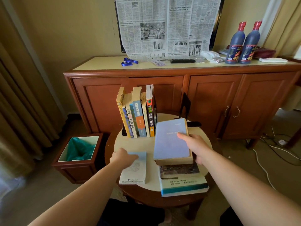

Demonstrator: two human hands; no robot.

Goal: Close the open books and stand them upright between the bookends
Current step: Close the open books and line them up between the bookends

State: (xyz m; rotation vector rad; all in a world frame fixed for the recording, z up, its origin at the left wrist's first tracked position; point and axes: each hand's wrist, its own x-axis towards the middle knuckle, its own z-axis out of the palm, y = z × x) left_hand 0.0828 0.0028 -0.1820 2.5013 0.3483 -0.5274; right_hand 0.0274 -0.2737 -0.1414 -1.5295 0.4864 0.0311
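Books (140, 115) are standing upright in a row at the back of the round desk (138, 144), against the left bookend (124, 132); the right bookend (185, 105) is standing apart, with a gap between. Right hand (197, 148) is gripping a lavender book (171, 141), thumb on its cover and fingers curled under its right edge, above a stack of two books (182, 180). Left hand (123, 158) is resting on a thin blue booklet (134, 168) lying flat, fingers curled over its top edge.
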